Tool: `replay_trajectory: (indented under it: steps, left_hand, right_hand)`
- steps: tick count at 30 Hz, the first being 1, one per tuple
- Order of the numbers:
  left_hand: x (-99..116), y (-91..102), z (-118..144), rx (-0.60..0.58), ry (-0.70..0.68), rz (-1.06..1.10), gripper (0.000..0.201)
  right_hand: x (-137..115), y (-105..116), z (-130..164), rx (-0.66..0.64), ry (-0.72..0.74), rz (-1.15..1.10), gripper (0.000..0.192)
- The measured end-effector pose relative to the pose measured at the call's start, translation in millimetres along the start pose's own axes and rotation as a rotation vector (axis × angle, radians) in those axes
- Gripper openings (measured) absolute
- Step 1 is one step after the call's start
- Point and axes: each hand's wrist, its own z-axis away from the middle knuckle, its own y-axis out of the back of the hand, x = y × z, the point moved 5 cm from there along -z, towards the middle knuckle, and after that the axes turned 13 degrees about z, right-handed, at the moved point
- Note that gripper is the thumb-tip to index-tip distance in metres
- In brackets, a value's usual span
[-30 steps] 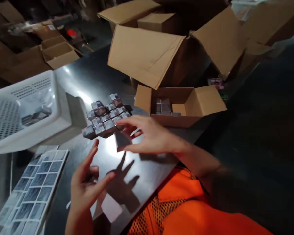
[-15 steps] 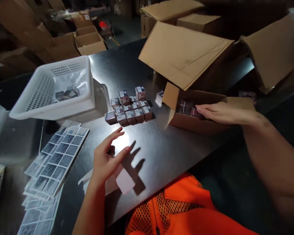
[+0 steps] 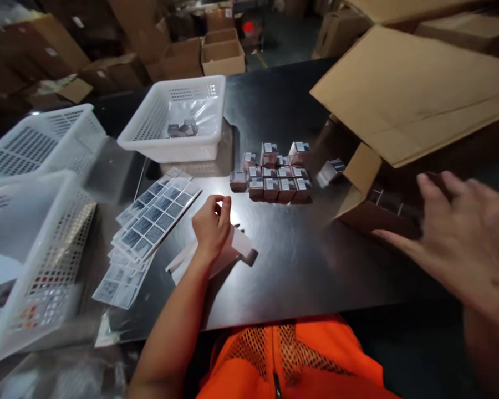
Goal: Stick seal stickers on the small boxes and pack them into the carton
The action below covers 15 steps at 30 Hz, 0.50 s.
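- Our right hand [image 3: 461, 238], blurred, has come away from the small boxes it was touching half a second ago inside the small carton [image 3: 363, 219]; its fingers are spread apart, in front of the carton's right side.
- Our left hand [image 3: 212, 224] has changed too: thumb and index finger stood apart before, and now the index finger curls in to the thumb. It is above the folded white paper [image 3: 243, 244] on the table [image 3: 307, 266].
- The printed sheets [image 3: 153, 216] lie overlapping, just left of our left hand.
- The group of small boxes [image 3: 278, 188] sits in the same arrangement, ahead and to the right of our left hand, near but apart from it.
- Between that group and the small carton we now see more of a loose piece [image 3: 331, 172].
- Farther off, the white basket [image 3: 187, 152] holds a few small boxes; our view has turned left, bringing in more baskets [image 3: 62, 221].
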Motion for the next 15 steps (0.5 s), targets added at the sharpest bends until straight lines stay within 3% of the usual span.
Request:
replay_trajectory:
  steps: [2, 3, 5, 6, 7, 9, 12, 13, 15]
  left_hand:
    - [3, -0.2, 3, 0.006, -0.026, 0.032, 0.034]
    - [6, -0.3, 5, -0.002, -0.045, 0.065, 0.036]
    - [13, 0.5, 8, -0.055, -0.082, 0.160, 0.039]
    - [17, 1.8, 7, -0.099, -0.090, 0.215, 0.041]
    - [20, 4.0, 5, -0.151, -0.084, 0.271, 0.043]
    - [25, 12.6, -3, -0.271, -0.022, 0.344, 0.047]
    - [31, 44.3, -5, -0.437, 0.112, 0.254, 0.040]
    - [32, 63.4, 0, -0.450, 0.147, 0.191, 0.035]
    - [29, 117.6, 21, -0.335, 0.237, 0.144, 0.034]
  right_hand:
    - [-54, 28, 7, 0.092, 0.084, -0.412, 0.088]
    - [-86, 34, 9, 0.032, 0.142, -0.654, 0.083]
    - [-154, 32, 12, -0.266, 0.283, -1.082, 0.086]
    - [-185, 27, 11, -0.442, 0.340, -1.246, 0.080]
    - [-209, 20, 9, -0.612, 0.349, -1.358, 0.060]
    - [-234, 7, -2, -0.734, 0.238, -1.470, 0.035]
    - [-238, 6, -15, -0.704, 0.239, -1.475, 0.030]
    - [-236, 10, -17, -0.670, 0.314, -1.441, 0.032]
    - [-230, 19, -19, -0.568, 0.461, -1.335, 0.036]
